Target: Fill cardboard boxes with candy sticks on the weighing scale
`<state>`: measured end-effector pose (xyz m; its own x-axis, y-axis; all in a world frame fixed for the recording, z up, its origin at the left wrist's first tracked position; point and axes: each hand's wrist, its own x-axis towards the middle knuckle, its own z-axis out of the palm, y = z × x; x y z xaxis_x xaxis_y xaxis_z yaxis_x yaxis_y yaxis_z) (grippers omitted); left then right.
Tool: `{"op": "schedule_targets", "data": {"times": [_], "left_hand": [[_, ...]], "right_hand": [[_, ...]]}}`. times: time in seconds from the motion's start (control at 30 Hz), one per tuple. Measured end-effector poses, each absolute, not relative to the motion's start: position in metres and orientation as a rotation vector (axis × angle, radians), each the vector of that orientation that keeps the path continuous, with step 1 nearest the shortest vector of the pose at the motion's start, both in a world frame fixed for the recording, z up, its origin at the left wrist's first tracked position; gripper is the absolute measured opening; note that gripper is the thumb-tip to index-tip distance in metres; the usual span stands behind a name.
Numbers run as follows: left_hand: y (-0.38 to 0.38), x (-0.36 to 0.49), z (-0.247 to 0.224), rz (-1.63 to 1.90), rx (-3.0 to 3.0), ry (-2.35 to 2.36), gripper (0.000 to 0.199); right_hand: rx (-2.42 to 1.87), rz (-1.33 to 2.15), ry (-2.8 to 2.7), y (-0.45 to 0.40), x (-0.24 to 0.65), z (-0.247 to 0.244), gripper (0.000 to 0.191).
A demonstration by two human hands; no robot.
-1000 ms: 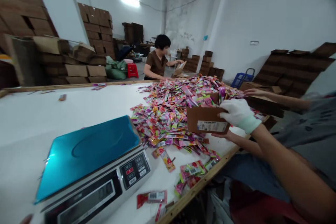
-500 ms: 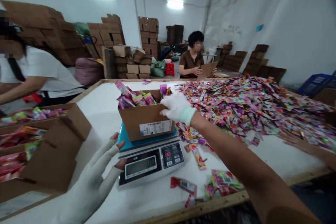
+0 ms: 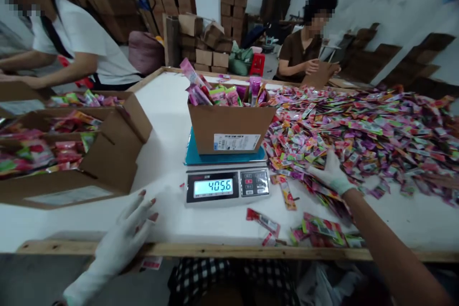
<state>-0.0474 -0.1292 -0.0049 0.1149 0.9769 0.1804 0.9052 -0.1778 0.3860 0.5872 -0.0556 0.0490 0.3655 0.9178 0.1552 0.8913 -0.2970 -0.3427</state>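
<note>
Cardboard box (image 3: 231, 124), filled with colourful packets and labelled on its near side, stands upright on the blue plate of a scale (image 3: 212, 189) whose display reads 4056, between the two gloved hands and farther across the tabletop (image 3: 161, 126) than either, touching neither. The left hand (image 3: 125, 234), empty with its fingers loosely spread, is at the near edge, left of the scale; the right hand (image 3: 330, 172), fingers and thumb parted, touches the near side of the packet pile (image 3: 355, 134), though whether it grips any packet I cannot tell.
</note>
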Motion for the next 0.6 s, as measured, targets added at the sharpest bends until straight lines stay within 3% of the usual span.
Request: {"op": "schedule_targets", "data": {"times": [0.1, 0.2, 0.47, 0.6], "left_hand": [[-0.132, -0.038, -0.003, 0.465, 2.151, 1.976, 0.046], [-0.13, -0.031, 0.003, 0.404, 2.156, 2.009, 0.044], [-0.133, -0.032, 0.003, 0.305, 2.134, 2.036, 0.051], [-0.133, -0.03, 0.006, 0.301, 2.133, 2.028, 0.052]], "right_hand": [[-2.468, 0.141, -1.678, -0.068, 0.598, 0.005, 0.076], [-2.385, 0.178, -1.843, -0.063, 0.588, 0.005, 0.05], [-2.287, 0.261, -2.023, -0.038, 0.591, 0.047, 0.036], [-2.308, 0.318, -2.092, -0.033, 0.594, 0.061, 0.043]]}}
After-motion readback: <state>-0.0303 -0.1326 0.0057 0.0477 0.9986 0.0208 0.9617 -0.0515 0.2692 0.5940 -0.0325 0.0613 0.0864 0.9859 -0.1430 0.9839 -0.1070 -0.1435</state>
